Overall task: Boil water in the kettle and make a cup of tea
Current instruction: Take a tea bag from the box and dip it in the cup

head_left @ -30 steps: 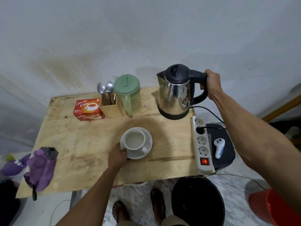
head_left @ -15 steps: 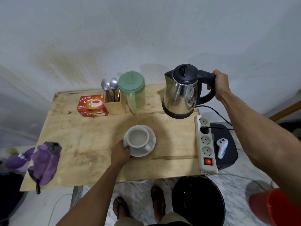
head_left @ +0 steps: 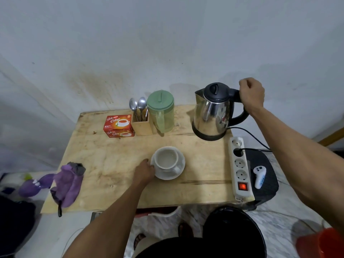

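Kettle (head_left: 212, 112) upright on far right of wooden worktop (head_left: 111, 164), steel body, black lid shut; my right hand (head_left: 251, 94) curled over top of its black handle, fingers closed around it. Green lidded jug (head_left: 161, 112) left of kettle, then wooden holder with two spoons (head_left: 137, 107), then red tea box (head_left: 119, 125). White cup (head_left: 165, 159) on saucer (head_left: 178, 172) mid-worktop; my left hand (head_left: 144, 172) at saucer's near-left rim, fingers pinching edge. Power strip (head_left: 240, 168) along right edge, switch lit red.
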`<move>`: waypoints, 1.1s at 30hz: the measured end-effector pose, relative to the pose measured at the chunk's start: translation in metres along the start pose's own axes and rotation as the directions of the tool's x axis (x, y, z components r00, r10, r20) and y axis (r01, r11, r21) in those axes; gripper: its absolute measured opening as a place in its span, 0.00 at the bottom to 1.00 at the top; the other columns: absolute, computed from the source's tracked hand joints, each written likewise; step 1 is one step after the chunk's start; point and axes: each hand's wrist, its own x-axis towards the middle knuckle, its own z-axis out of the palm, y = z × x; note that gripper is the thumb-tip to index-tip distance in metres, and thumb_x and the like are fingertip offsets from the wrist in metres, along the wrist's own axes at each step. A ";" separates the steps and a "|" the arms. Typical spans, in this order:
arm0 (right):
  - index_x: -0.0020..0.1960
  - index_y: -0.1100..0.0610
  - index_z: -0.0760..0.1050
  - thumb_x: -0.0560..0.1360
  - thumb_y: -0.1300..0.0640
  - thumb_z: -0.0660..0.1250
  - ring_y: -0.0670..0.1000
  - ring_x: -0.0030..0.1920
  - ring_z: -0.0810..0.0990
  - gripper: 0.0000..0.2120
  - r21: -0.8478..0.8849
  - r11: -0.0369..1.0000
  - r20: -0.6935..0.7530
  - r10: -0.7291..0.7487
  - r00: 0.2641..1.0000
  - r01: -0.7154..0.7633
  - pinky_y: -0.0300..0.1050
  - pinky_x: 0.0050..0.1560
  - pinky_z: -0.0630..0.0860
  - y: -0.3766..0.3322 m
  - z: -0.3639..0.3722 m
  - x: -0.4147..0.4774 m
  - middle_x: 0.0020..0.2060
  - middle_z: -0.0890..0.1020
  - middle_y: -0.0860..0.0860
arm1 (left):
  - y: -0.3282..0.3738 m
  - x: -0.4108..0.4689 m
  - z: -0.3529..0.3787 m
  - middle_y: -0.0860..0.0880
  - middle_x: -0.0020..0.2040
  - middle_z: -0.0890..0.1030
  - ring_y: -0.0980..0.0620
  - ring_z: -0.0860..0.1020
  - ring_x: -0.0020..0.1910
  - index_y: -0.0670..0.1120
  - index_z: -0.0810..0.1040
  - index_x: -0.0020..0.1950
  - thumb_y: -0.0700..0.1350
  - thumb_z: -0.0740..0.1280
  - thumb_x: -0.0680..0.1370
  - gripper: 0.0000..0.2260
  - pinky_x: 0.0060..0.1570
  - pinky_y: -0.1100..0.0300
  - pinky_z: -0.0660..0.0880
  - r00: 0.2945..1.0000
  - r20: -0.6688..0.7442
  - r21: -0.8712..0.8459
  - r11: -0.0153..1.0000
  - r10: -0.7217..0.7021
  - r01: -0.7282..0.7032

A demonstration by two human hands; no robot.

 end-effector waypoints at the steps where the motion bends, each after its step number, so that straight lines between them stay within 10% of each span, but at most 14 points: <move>1: 0.52 0.52 0.79 0.73 0.45 0.57 0.50 0.49 0.76 0.17 -0.011 0.999 0.000 -0.048 0.999 0.048 0.46 0.52 0.71 -0.012 0.002 -0.003 0.49 0.80 0.47 | 0.002 0.002 -0.006 0.37 0.69 0.74 0.37 0.74 0.65 0.40 0.68 0.72 0.45 0.61 0.80 0.21 0.62 0.49 0.73 1.000 -0.017 0.002 1.000 -0.016 0.016; 19: 0.52 0.57 0.82 0.76 0.55 0.64 0.54 0.50 0.80 0.11 0.049 0.791 0.458 -0.561 0.690 0.610 0.48 0.50 0.75 -0.186 0.224 -0.156 0.50 0.81 0.53 | -0.040 0.094 -0.174 0.40 0.61 0.81 0.39 0.77 0.61 0.43 0.75 0.66 0.46 0.65 0.78 0.17 0.55 0.52 0.72 0.960 -0.269 -0.034 0.995 0.078 -0.090; 24: 0.58 0.58 0.79 0.77 0.55 0.63 0.56 0.54 0.78 0.12 -0.102 0.695 0.644 -0.500 0.580 0.712 0.51 0.53 0.75 -0.200 0.300 -0.178 0.56 0.79 0.55 | -0.060 0.138 -0.205 0.39 0.69 0.75 0.41 0.73 0.68 0.42 0.67 0.74 0.48 0.66 0.79 0.25 0.67 0.49 0.70 0.971 -0.211 -0.027 0.992 0.111 -0.119; 33: 0.71 0.59 0.69 0.76 0.52 0.69 0.61 0.64 0.74 0.26 -0.329 0.527 0.878 -0.135 0.460 0.783 0.55 0.63 0.71 -0.168 0.372 -0.188 0.64 0.75 0.60 | -0.071 0.188 -0.209 0.41 0.65 0.79 0.41 0.77 0.62 0.44 0.67 0.75 0.50 0.65 0.79 0.25 0.61 0.52 0.71 0.951 -0.070 -0.029 0.952 0.301 -0.303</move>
